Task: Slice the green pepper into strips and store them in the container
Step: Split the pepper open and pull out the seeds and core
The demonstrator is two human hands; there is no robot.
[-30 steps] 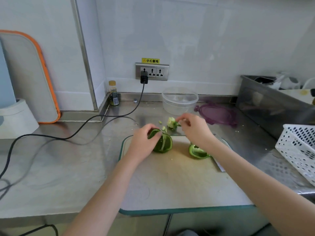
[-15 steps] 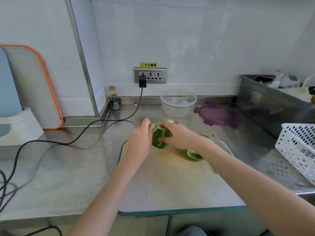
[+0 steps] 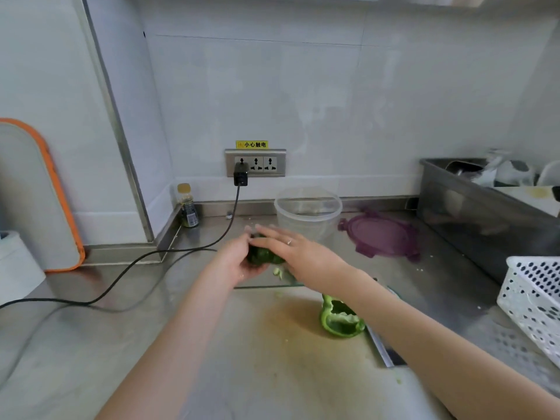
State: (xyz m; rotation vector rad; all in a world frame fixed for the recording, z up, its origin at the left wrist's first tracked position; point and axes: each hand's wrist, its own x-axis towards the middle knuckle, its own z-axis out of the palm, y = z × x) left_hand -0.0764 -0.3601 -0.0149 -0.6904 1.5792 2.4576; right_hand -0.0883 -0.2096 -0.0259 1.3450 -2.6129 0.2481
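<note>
**Hands cup a pepper half past the board's far edge**

Hands first: the left hand [image 3: 239,262] is cupped palm-up under a dark green pepper half [image 3: 262,256], its fingers curled around the underside. The right hand [image 3: 298,256] lies over the top of the same piece with fingers stretched out nearly straight toward the left; a ring shows on one finger. Motion blur softens both hands, so whether the right fingertips press the pepper or merely cover it cannot be told. The held piece sits above the steel desk [image 3: 91,344], just beyond the far edge of the cutting board [image 3: 272,374].

A pale scrap of pepper core [image 3: 277,271] shows just below the hands, near that far edge. On the board itself, to the right and partly behind the right forearm, lies the other pepper half [image 3: 339,321], cut side up, light green inside. A knife [image 3: 383,350] lies along the board's right edge, mostly hidden by the forearm.

Behind the hands stands the clear round container [image 3: 307,210], open, with its purple lid [image 3: 381,234] flat on the desk just to its right. A black cable [image 3: 151,256] runs from a wall socket [image 3: 256,163] across the desk to the left. A small bottle [image 3: 187,206] stands in the corner, and a white perforated basket [image 3: 533,304] sits at the right edge.
</note>
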